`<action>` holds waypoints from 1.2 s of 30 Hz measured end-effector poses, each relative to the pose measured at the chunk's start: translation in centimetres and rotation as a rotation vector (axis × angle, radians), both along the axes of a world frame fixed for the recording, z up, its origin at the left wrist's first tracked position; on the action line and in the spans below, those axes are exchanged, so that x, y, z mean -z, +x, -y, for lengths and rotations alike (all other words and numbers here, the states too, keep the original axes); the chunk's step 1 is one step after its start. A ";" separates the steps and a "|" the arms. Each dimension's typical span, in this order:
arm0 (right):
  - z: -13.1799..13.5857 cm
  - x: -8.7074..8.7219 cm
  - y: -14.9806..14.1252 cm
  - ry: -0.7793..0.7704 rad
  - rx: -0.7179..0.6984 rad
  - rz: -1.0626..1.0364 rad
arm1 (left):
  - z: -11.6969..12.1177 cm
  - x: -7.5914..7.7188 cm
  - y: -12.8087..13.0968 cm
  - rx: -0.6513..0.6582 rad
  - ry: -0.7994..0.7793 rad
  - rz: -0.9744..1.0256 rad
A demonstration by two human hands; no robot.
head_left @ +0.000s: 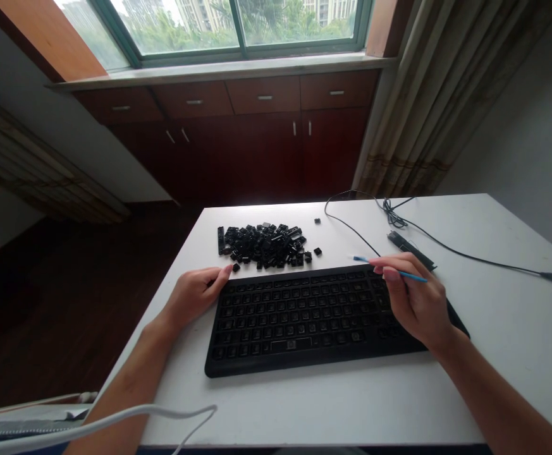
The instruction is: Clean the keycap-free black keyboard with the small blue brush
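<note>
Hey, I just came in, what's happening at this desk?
A person sits with a black keyboard, stripped of its keycaps, on a white table. Their right hand holds a thin blue brush over the keyboard's right side, while their left hand touches its upper left corner. The loose keycaps lie heaped just behind it, with a few scattered beside the heap.

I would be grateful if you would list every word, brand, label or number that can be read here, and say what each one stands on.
No text can be read anywhere in this view.
Black keyboard: no legible brand or lettering.
Pile of loose black keycaps: too small and dark to make out any characters.
Blue stick: no readable marking.
</note>
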State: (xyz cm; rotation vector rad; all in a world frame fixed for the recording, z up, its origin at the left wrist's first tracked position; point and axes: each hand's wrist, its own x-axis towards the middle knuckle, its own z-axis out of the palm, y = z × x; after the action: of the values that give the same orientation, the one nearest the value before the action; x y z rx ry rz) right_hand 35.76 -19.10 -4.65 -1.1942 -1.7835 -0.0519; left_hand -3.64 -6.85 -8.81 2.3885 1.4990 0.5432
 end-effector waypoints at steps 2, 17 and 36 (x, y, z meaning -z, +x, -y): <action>0.0 0.1 0.1 -0.039 -0.033 0.009 | 0.0 0.0 0.0 0.001 -0.004 0.000; -0.1 0.7 0.3 -0.290 -0.042 0.103 | 0.1 -0.1 0.1 -0.014 -0.034 0.012; 0.1 0.8 0.0 -0.256 0.030 0.127 | 0.1 0.1 0.1 -0.027 -0.019 0.000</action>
State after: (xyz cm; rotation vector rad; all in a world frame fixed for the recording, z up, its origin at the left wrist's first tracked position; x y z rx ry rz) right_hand 35.72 -19.19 -5.41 -1.4266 -1.9257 0.0881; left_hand -3.56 -6.97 -8.89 2.3578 1.5315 0.5325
